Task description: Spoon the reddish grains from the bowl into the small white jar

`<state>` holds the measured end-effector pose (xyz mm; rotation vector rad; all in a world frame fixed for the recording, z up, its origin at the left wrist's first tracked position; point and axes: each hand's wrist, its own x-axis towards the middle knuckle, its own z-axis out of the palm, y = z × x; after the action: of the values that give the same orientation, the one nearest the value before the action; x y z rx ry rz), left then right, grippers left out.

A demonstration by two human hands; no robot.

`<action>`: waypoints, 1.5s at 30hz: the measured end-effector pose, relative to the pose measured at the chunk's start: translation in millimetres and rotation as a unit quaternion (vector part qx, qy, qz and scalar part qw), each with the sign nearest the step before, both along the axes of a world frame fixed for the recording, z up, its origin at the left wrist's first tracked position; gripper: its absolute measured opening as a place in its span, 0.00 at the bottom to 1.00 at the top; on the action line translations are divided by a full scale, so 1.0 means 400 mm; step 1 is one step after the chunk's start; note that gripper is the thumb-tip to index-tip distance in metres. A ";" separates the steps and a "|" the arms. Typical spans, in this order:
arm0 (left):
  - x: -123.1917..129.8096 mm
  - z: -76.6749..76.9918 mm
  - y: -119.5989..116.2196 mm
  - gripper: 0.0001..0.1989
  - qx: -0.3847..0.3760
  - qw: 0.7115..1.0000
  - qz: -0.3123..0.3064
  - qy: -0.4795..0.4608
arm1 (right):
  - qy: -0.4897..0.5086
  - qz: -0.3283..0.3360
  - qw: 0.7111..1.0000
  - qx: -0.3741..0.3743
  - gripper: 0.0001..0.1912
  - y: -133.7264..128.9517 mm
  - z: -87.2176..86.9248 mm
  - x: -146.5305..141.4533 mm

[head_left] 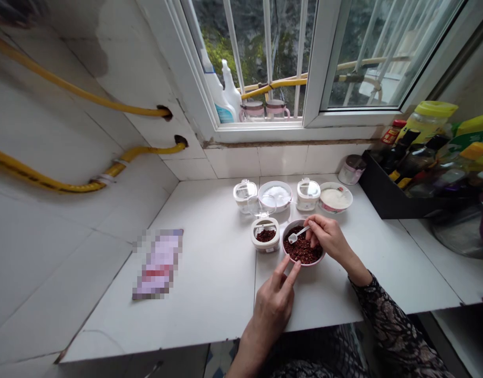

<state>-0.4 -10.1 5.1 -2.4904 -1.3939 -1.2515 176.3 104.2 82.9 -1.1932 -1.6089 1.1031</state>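
Note:
My right hand (322, 236) pinches the handle of a small white spoon (297, 235). The spoon's scoop end lies over the dark red dried peppercorn-like pieces (306, 252) in a round bowl (314, 262). Two outstretched fingers of my left hand (275, 302) touch the bowl's near rim; the thumb is not clearly seen. Just left of the bowl stands a small seasoning jar (265, 246), its clear lid (262, 206) raised, with more of the same dark pieces inside.
Behind are a lidded jar (244, 195), a bowl of white grains (275, 196), another lidded jar (308, 194) and a bowl of off-white powder (336, 198). A black bin (387, 197) of bottles stands right. A blurred purple packet (158, 265) lies left.

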 end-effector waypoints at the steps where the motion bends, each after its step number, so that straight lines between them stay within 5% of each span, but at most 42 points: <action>1: 0.000 0.000 0.000 0.33 -0.001 1.000 -0.001 -0.001 | 0.009 0.000 1.000 -0.008 0.13 0.001 -0.001 0.001; 21: 0.002 0.000 0.000 0.33 0.000 1.000 -0.002 -0.003 | 0.014 0.047 0.998 -0.047 0.13 -0.005 -0.005 -0.007; 37: 0.001 -0.001 0.002 0.32 0.005 1.000 0.003 0.004 | 0.103 0.008 0.991 -0.088 0.17 0.014 -0.001 0.013; 45: 0.001 -0.003 0.004 0.33 0.012 1.000 0.001 -0.002 | 0.114 -0.015 0.993 0.034 0.18 -0.004 0.011 -0.038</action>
<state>0.2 -8.5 4.1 -2.4712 -1.3739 -1.2646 161.2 102.5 87.3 -1.0041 -1.4374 1.1150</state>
